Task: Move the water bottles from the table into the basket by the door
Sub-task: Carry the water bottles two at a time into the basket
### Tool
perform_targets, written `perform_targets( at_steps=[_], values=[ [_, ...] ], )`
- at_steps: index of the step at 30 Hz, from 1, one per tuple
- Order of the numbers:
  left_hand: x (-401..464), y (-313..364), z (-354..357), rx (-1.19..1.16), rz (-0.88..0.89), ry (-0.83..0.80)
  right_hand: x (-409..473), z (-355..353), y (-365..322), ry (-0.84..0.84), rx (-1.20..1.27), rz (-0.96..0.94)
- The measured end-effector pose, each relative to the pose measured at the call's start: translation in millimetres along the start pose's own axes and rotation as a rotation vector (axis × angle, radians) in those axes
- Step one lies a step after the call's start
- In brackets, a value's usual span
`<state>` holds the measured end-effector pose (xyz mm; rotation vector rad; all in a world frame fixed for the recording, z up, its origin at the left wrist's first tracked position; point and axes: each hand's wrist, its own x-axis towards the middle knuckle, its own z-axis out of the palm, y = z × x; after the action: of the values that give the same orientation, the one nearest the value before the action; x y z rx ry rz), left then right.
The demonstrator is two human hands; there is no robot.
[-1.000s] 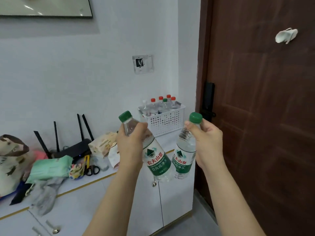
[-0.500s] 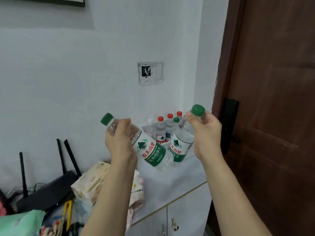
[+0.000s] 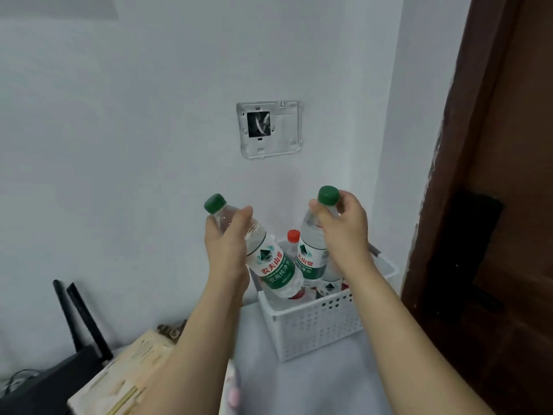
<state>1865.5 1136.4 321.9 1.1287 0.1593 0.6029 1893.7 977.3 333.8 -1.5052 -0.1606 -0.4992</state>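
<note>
Here, in the head view, the person is holding two green-capped water bottles over the white perforated basket (image 3: 314, 324), which is sitting on a pale countertop (image 3: 314, 384) in the corner beside the dark brown door (image 3: 508, 205). The left hand (image 3: 227, 244) is wrapping around the shoulder of the left bottle (image 3: 269, 265), which is tilting with its base dipping toward the basket's open top. The right hand (image 3: 344, 232) is pinching the right bottle (image 3: 311, 256) at the neck just under the cap, letting it hang nearly upright. Both look full, so they are probably weighty, with thin walls that give under a squeeze; the stiffer neck or shoulder seems the safest hold. A red-capped bottle (image 3: 293, 244) is already standing inside, leaving limited room. A wall plate (image 3: 269, 130) is showing on the white wall above, and a black router (image 3: 59, 375) and a tissue pack (image 3: 125, 372) are lying to the left.
</note>
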Motion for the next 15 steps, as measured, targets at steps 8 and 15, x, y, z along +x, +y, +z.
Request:
perform_targets(
  at_steps=[8, 15],
  values=[
    [19.7, -50.6, -2.2, 0.278, -0.028, -0.183, 28.3, 23.4, 74.2, -0.285, -0.398, 0.064],
    [24.3, -85.3, -15.0, 0.768, 0.192, -0.407, 46.2, 22.2, 80.2, -0.588, -0.941, -0.017]
  ],
)
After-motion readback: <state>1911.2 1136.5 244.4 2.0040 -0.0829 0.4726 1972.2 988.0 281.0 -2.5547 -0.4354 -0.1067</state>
